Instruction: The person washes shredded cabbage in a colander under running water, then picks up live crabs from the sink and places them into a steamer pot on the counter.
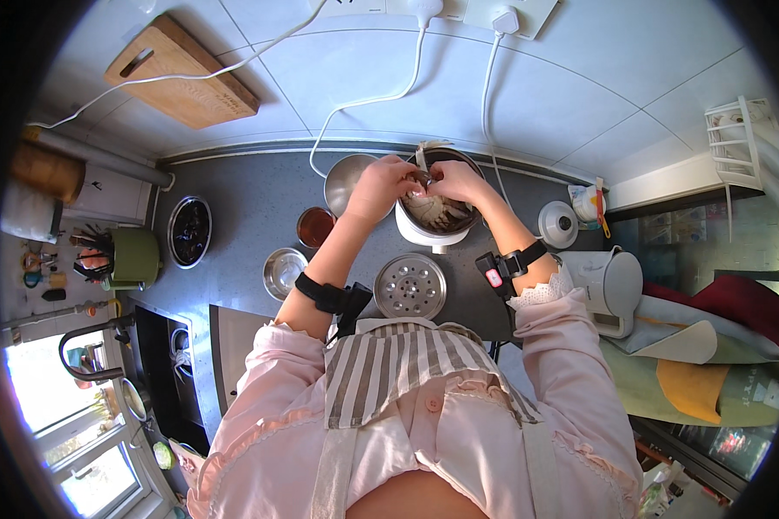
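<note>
Both my hands are over a white electric pot (422, 235) with a dark interior, near the back of the counter. My left hand (384, 183) and my right hand (457, 183) meet at the fingertips above its opening. Pinched between them is a small pinkish-brown piece of food (420, 181), mostly covered by the fingers. Pale, frilly-edged food (432, 211) lies inside the pot; its exact kind is unclear. A pale strip rests at the far rim. To the left, a stainless steel bowl (345, 185) is partly hidden by my left hand and forearm.
On the grey counter stand a bowl of reddish-brown liquid (314, 228), a small steel bowl (285, 274), a perforated steel steamer plate (410, 287) and a dish of dark food (189, 232). A white lid (557, 224) and white kettle (600, 285) stand right. White cords (488, 110) hang behind.
</note>
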`<state>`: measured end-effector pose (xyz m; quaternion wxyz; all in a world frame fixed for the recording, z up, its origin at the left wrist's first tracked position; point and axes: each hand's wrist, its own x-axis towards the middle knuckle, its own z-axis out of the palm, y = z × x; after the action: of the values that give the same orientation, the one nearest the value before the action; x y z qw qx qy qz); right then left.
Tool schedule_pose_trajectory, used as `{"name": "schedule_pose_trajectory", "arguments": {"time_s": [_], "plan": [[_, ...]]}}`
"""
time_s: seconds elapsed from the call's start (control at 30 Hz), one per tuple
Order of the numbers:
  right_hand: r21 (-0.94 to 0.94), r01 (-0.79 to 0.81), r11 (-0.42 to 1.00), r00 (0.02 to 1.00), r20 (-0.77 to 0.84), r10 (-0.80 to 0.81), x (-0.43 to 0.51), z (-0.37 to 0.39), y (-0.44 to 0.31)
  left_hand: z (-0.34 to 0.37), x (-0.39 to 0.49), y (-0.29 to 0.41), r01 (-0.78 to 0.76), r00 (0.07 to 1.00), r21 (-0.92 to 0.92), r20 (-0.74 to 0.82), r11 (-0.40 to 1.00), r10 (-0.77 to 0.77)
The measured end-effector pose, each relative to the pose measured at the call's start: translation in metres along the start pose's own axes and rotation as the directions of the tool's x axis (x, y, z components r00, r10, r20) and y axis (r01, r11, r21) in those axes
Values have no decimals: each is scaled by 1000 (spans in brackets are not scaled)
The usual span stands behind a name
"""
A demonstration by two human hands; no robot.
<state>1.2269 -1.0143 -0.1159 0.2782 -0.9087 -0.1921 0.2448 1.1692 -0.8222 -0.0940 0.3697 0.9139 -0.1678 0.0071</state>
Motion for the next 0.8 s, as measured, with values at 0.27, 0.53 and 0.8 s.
{"name": "schedule_pose_trajectory", "arguments": {"time_s": [0.27,0.53,0.8], "plan": [[81,-32,996,999,-19,33,0,2,5,45,-10,38,-95,990,698,-6,710,138],[98,106,990,984,131,-119,-7,-39,-3,66,-20,41,-25,990,781,-70,624,126],[-110,391,914,906,-126,-403,46,-56,16,68,-24,51,-19,996,796,-38,605,80]]}}
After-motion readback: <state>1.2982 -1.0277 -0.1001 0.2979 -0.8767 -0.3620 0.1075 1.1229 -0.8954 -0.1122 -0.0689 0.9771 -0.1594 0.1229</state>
